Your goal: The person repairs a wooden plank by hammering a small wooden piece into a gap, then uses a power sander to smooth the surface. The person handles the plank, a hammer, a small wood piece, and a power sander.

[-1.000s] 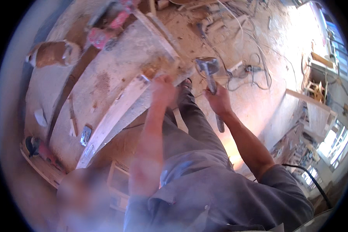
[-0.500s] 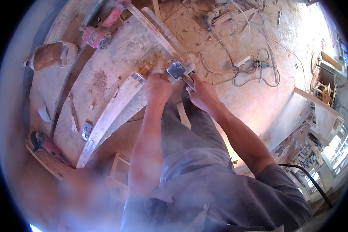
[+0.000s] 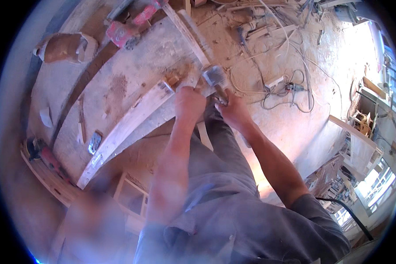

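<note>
My right hand [image 3: 233, 108] is wrapped around the short handle of a hammer [image 3: 213, 75] with a blocky grey metal head. The hammer head hangs over the bench edge, just beyond and right of my left hand [image 3: 190, 104]. That left hand is closed in a fist over the edge; what it grips is mostly hidden beneath the fingers. Left of it a long pale wooden bar [image 3: 127, 132] lies slantwise along the worn workbench [image 3: 114, 92]. Near the bar's far end sits a small orange-brown wood block [image 3: 173, 79]. A narrow wooden strip [image 3: 187, 35] runs away from the hammer head.
A red power tool [image 3: 121, 33] lies at the bench's far side, and another red tool [image 3: 53, 160] at the near left. A small metal object [image 3: 95, 142] rests beside the bar. Cables and a grinder-like tool [image 3: 295, 88] lie on the dusty floor at right.
The view has shifted a little. The hammer head has tilted and blurs slightly with motion, while my right hand stays on its handle. My left hand remains closed at the bench edge.
</note>
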Demonstrator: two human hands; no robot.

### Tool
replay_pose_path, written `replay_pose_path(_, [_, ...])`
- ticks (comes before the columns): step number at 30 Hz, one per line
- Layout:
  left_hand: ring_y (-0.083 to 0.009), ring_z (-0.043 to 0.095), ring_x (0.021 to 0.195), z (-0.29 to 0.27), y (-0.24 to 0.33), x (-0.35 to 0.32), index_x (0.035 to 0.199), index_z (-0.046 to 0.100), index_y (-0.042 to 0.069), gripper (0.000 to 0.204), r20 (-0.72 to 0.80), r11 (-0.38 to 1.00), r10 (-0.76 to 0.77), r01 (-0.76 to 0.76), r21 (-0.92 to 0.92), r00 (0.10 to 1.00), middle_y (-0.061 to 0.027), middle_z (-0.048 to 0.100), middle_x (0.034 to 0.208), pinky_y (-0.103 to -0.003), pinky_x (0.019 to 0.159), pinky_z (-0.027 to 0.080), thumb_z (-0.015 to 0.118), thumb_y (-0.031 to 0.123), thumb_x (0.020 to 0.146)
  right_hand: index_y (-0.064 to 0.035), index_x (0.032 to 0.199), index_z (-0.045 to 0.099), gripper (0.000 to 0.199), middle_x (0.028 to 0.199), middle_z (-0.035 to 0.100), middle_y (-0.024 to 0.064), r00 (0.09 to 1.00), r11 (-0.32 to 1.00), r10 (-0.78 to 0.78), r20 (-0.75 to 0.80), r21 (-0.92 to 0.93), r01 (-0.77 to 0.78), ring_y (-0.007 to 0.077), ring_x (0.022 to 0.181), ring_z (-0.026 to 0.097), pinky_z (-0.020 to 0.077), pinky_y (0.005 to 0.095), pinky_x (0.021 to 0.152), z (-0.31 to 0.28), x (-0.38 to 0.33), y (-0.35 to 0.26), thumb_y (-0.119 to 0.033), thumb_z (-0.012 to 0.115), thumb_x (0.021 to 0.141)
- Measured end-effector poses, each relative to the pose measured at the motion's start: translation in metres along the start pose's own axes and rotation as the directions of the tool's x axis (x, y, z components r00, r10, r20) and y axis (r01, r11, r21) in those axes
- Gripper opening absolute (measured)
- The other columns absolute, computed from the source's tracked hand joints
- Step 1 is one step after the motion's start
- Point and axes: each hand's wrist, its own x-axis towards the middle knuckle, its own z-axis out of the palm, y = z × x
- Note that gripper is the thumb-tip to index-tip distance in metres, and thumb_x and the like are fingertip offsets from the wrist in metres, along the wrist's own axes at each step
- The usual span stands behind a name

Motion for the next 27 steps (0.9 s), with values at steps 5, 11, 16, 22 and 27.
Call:
replay_pose_path(5, [-0.0428,0.069,0.098,-0.023,0.006,-0.039,0.098,0.069,0.002,0.024,-0.131,0.988,0.108,-0.091,0.126,0.986,-0.0253,0.072,0.096,-0.054,0.081,0.054,0.056,0.022,0.101,-0.0029,0.090,0.057,0.021,0.066,0.062,0.0101,0.955,0.774,0.184,0.233,0.565,-0.287,0.0221,0.051,0.060,0.0490,0.0373,0.048,-0.007,-0.002,-0.001,-0.015,0.074,0.088])
replay_pose_path(11, [-0.0405,0.068,0.082,-0.042,-0.026,-0.068,0.102,0.069,0.009,0.010,-0.492,0.930,0.367,-0.305,0.204,0.790,-0.0154,0.070,0.091,-0.052,0.071,0.053,0.066,0.016,0.096,-0.0021,0.091,0.057,0.023,0.060,0.059,0.0063,0.898,0.550,0.015,0.440,0.746,-0.375,0.0167,0.045,0.057,0.0443,0.0323,0.043,0.019,0.048,-0.035,-0.015,0.075,0.089])
replay_pose_path(16, [-0.0299,0.064,0.081,-0.056,-0.040,-0.066,0.102,0.069,0.011,0.012,-0.540,0.824,0.564,-0.381,0.420,0.625,-0.0066,0.062,0.084,-0.046,0.071,0.050,0.071,0.012,0.090,0.0015,0.109,0.061,0.026,0.077,0.069,0.0152,0.994,0.990,-0.111,-0.020,0.082,0.112,0.0330,0.068,0.069,0.0564,0.0453,0.066,0.029,0.049,-0.049,-0.012,0.072,0.090])
replay_pose_path(22, [-0.0332,0.064,0.075,-0.067,-0.053,-0.075,0.102,0.072,0.010,0.011,-0.564,0.831,0.553,-0.455,0.321,0.613,-0.0084,0.065,0.083,-0.044,0.065,0.049,0.070,0.008,0.091,-0.0094,0.109,0.066,0.025,0.084,0.071,0.0131,0.674,0.686,-0.725,-0.140,-0.230,0.690,0.0386,0.078,0.070,0.0572,0.0483,0.075,0.008,0.011,-0.096,-0.011,0.068,0.084])
replay_pose_path(27, [-0.0316,0.065,0.070,-0.051,-0.061,-0.083,0.095,0.071,0.008,0.006,-0.582,0.956,0.234,-0.293,-0.008,0.779,-0.0138,0.070,0.085,-0.044,0.066,0.051,0.067,0.012,0.093,-0.0047,0.096,0.063,0.014,0.079,0.069,0.0154,0.836,0.802,-0.547,-0.027,-0.301,0.515,0.0372,0.071,0.070,0.0540,0.0473,0.060,0.031,0.000,-0.103,-0.004,0.069,0.083])
